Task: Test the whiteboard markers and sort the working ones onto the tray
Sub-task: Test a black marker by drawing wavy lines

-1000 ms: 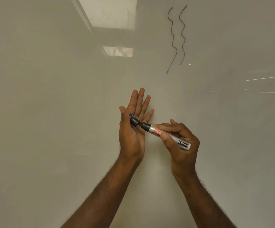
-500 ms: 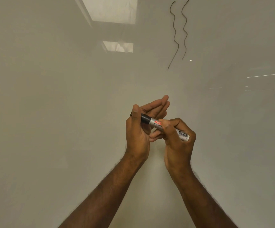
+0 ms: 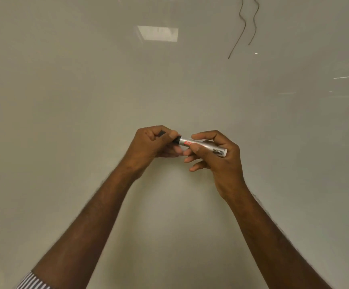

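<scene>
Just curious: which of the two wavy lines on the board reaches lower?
The left wavy line; its tail ends lower on the board than the right wavy line.

The whiteboard (image 3: 86,122) was a pale grey-white with a faint warm cast, and glossy. Two thin dark grey wavy lines (image 3: 242,28) ran down it near the top right, and bright white rectangular reflections (image 3: 158,33) showed on it near the top. The marker (image 3: 200,146) had a silver-grey barrel with a small red label bearing pale lettering, a black-and-white printed patch near its right end, and a black section at its left end. The cap (image 3: 162,133), seen only in part inside the left hand (image 3: 154,142), was black. The sleeve (image 3: 31,281) at the lower left was striped in narrow dark and white lines.
</scene>
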The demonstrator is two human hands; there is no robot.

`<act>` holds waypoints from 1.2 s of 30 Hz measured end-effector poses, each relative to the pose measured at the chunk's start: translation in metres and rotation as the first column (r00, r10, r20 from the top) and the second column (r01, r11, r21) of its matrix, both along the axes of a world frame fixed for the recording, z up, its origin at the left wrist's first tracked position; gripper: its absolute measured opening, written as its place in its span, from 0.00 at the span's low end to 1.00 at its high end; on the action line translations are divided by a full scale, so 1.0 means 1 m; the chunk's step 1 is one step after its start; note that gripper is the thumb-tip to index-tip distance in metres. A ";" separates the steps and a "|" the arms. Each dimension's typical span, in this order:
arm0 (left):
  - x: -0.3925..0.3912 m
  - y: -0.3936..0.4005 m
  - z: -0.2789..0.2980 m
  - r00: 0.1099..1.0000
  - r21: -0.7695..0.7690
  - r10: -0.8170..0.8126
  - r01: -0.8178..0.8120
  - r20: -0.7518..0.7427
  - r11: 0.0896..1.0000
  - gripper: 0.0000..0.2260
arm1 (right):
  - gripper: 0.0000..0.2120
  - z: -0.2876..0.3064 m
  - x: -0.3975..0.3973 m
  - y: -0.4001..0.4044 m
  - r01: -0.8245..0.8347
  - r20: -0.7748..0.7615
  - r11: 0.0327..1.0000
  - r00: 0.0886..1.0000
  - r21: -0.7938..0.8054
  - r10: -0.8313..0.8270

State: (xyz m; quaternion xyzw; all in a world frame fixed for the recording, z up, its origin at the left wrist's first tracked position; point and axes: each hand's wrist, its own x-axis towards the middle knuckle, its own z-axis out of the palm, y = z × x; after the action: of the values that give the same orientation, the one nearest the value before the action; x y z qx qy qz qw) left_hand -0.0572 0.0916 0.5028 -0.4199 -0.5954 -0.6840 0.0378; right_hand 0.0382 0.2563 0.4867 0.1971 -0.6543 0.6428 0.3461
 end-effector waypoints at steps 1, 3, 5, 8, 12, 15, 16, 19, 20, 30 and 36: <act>-0.006 -0.009 -0.008 1.000 -0.028 0.000 0.000 0.012 1.000 0.13 | 0.08 -0.006 -0.003 -0.001 -0.011 0.027 0.999 1.000 0.032 0.010; -0.016 -0.027 -0.025 0.999 -0.066 -0.003 0.006 0.050 0.998 0.09 | 0.10 -0.022 -0.011 -0.005 -0.049 0.081 0.993 0.996 0.106 0.041; -0.023 -0.043 -0.041 0.995 -0.085 0.002 0.006 0.098 0.996 0.09 | 0.10 -0.038 -0.019 -0.010 -0.099 0.134 0.982 0.988 0.161 0.078; -0.032 -0.065 -0.067 0.988 -0.118 0.049 -0.031 0.149 0.993 0.11 | 0.10 -0.062 -0.034 -0.024 -0.127 0.214 0.974 0.973 0.189 0.085; -0.044 -0.095 -0.104 0.974 -0.184 0.114 -0.078 0.196 0.980 0.10 | 0.12 -0.101 -0.058 -0.046 -0.077 0.290 0.961 0.957 0.266 -0.004; -0.051 -0.119 -0.133 0.958 -0.244 0.178 -0.122 0.223 0.962 0.09 | 0.12 -0.135 -0.070 -0.063 -0.066 0.334 0.939 0.941 0.336 -0.053; -0.052 -0.127 -0.143 0.953 -0.267 0.197 -0.134 0.228 0.954 0.09 | 0.12 -0.147 -0.073 -0.068 -0.075 0.347 0.934 0.936 0.349 -0.054; -0.055 -0.149 -0.180 0.940 -0.336 0.232 -0.141 0.249 0.931 0.09 | 0.12 -0.183 -0.079 -0.083 -0.092 0.388 0.910 0.918 0.404 -0.079; -0.055 -0.155 -0.194 0.935 -0.352 0.244 -0.143 0.259 0.925 0.09 | 0.12 -0.195 -0.081 -0.088 -0.096 0.405 0.903 0.910 0.419 -0.091; -0.067 -0.212 -0.348 0.916 -0.591 0.353 -0.180 0.190 0.787 0.10 | 0.14 -0.339 -0.088 -0.154 -0.129 0.554 0.794 0.782 0.593 -0.286; -0.072 -0.233 -0.438 0.897 -0.764 0.417 -0.162 0.150 0.625 0.09 | 0.13 -0.415 -0.098 -0.184 -0.234 0.626 0.684 0.667 0.691 -0.405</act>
State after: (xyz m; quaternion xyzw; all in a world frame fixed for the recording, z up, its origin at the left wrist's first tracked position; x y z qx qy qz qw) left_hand -0.1294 -0.1416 0.0650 -0.1821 -0.8772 -0.4283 -0.1179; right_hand -0.0596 0.0722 0.0718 0.0046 -0.9426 0.3331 -0.0247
